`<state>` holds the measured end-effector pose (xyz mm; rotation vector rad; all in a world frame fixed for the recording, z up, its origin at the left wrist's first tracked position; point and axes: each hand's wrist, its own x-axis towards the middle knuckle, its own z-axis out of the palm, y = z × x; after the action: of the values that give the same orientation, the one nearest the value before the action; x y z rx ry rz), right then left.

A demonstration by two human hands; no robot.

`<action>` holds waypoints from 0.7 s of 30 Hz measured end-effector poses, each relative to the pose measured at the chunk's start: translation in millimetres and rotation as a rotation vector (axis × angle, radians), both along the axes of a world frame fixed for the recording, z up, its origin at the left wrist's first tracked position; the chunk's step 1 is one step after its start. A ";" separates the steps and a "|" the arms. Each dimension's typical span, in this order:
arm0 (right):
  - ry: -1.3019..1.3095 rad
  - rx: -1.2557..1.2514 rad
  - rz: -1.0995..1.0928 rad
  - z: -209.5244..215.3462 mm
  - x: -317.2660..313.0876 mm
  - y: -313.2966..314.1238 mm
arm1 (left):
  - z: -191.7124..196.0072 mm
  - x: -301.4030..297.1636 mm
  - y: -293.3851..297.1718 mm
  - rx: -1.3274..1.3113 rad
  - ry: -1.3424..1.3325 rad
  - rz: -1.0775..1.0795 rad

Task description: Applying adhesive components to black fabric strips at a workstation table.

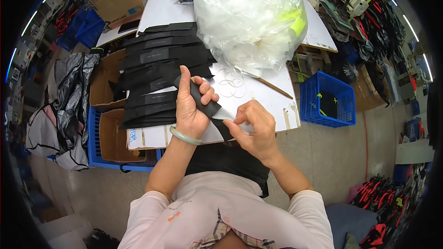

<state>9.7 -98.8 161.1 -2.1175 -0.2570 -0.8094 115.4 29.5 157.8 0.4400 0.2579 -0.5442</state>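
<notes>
My left hand [190, 116] is wrapped round a black fabric sleeve [197, 96], its thumb pointing up. From the sleeve's near end comes a wisp of white stuffing [224, 114], which my right hand [255, 128] pinches between thumb and fingers. How far the stuffing reaches inside the sleeve is hidden. Flat black fabric pieces [154, 71] lie in overlapping rows just left of my hands. Beyond them on the table stands a big clear plastic bag [244, 14] full of white fluff, with a neon yellow patch at its right.
On the white table [286, 106] lie thin pale rings [229, 85] and a wooden stick [273, 87]. A blue crate [323, 117] stands on the floor at right. Cardboard boxes [119, 131] in a blue crate sit left, beside silver-grey fabric [69, 97].
</notes>
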 end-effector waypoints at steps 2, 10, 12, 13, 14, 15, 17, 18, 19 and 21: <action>-0.059 0.013 -0.025 -3.5 1.1 8.8 | 0.0 -3.6 -4.6 -0.011 -0.006 0.010; 0.046 0.073 0.017 9.3 -3.9 3.0 | -4.0 5.3 5.3 -0.111 -0.024 0.037; 0.122 0.078 0.000 8.5 -13.4 -0.2 | -1.4 6.3 3.8 -0.169 0.022 0.036; 0.124 0.075 -0.004 7.7 -11.2 2.8 | -0.3 3.8 -0.4 -0.152 0.010 0.029; 0.089 0.080 -0.004 6.4 -5.2 9.4 | 0.2 1.2 -4.7 -0.134 -0.003 0.023; 0.051 0.085 -0.007 6.3 -0.5 13.6 | -0.5 -2.3 -6.9 -0.103 -0.041 -0.011; 0.036 0.105 -0.004 7.0 1.9 13.7 | 1.3 -3.2 -6.7 -0.113 -0.022 -0.004; 0.024 0.129 0.007 4.9 4.0 13.5 | 0.5 -1.8 -6.4 -0.119 -0.001 0.012; 0.033 0.137 0.004 2.0 1.6 10.9 | 1.6 0.4 -6.2 -0.126 0.027 0.011; -0.008 0.114 -0.015 -3.1 2.8 10.7 | 0.6 2.8 -8.1 -0.156 0.049 -0.014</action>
<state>12.5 -88.1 158.0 -2.0120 -0.1950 -0.8215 118.2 21.4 158.5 0.2780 0.2579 -0.5850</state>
